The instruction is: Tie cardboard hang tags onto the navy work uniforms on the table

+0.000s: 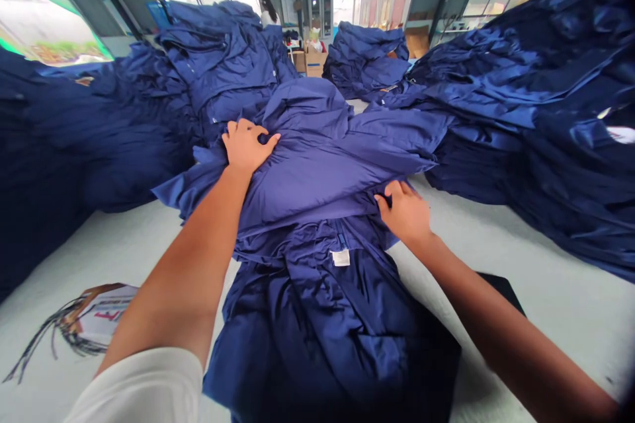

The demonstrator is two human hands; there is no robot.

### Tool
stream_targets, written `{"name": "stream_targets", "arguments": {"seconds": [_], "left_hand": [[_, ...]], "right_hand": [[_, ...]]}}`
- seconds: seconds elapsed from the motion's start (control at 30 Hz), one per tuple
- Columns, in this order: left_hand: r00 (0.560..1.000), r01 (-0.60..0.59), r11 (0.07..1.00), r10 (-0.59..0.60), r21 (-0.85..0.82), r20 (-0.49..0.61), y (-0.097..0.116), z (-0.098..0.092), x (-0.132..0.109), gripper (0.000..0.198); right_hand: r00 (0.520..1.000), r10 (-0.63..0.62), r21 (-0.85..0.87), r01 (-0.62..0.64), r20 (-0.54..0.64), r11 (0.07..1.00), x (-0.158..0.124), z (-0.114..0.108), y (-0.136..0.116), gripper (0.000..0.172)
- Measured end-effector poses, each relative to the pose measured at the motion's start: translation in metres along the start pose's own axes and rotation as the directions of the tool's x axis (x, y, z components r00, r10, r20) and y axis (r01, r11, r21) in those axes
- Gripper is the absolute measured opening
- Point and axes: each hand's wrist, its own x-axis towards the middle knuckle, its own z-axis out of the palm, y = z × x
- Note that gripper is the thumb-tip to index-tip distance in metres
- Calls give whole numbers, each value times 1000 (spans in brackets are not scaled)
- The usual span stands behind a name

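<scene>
White sleeve [139, 390] lies nearest; left hand [245, 147] clenches the navy garment [317, 172], right hand [404, 213] pinches its hem [342, 210]. Cloth is soft and light: grip at edges.

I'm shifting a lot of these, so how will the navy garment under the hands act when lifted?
The navy garment will probably hang floppy: it lies in soft folds and dents under the left hand. It likely feels fairly light for its size, as the right hand seems to hold its edge easily. Its slight sheen suggests it may slip over the garment beneath it.
</scene>
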Motion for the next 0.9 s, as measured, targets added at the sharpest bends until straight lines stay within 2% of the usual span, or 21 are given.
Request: {"name": "stream_targets", "arguments": {"seconds": [0.07,0.1,0.13,0.17,0.23,0.27,0.3,0.43,0.5,0.53,0.57,0.6,0.63,0.7,0.73,0.77,0.8,0.9], "left_hand": [[992,-93,993,98,69,-75,12,-10,-15,58],[988,-123,988,131,95,-78,17,-14,-21,55],[990,-128,986,135,110,-51,21,-19,-27,53],[993,-106,987,110,120,-30,25,-23,-32,53],[999,-12,991,17,135,-29,30,-33,-42,54],[999,32,990,-26,138,-41,32,-38,-48,54],[997,58,989,-52,136,-51,34,-43,-55,55],[999,21,995,-17,97,-45,45,-69,-97,55],[995,-72,996,76,61,-59,56,-83,-131,52],[982,-164,986,166,25,-91,64,-90,-151,47],[955,-286,957,282,-38,-96,72,-96,-173,41],[908,-419,898,415,-134,-61,80,-102,-197,34],[833,-532,807,553,-256,12,88,-107,-220,29],[616,-642,622,767,-448,180,101,-113,-265,25],[533,-673,570,815,-472,225,104,-114,-283,25],[497,-701,555,830,-448,252,104,-115,-298,27],[496,-718,562,827,-410,264,101,-115,-309,32],[544,-724,612,790,-319,282,76,-115,-322,40]], "right_hand": [[988,-50,104,35,148,994,-27,-19,-6,27],[968,-93,179,51,233,982,-42,-30,-8,31],[924,-172,277,76,343,958,-56,-41,-9,34],[857,-233,363,58,460,930,-70,-53,-9,40],[682,-357,483,5,639,875,-98,-75,-9,47],[619,-409,519,3,670,855,-110,-84,-9,45],[586,-444,540,13,678,842,-122,-93,-9,43],[574,-499,551,97,649,829,-158,-116,-19,33],[561,-544,589,121,624,799,-171,-127,-31,22],[548,-582,625,131,601,769,-177,-133,-37,15],[533,-625,668,141,570,730,-183,-139,-44,9],[518,-663,706,150,540,692,-189,-146,-52,9],[504,-692,732,160,517,662,-195,-153,-58,14],[483,-719,747,180,500,640,-205,-166,-70,27],[478,-721,740,194,502,644,-209,-171,-74,31],[477,-721,732,210,502,648,-212,-175,-78,34],[479,-722,723,229,499,651,-214,-178,-80,37],[526,-711,678,303,467,670,-214,-180,-84,44]]}}
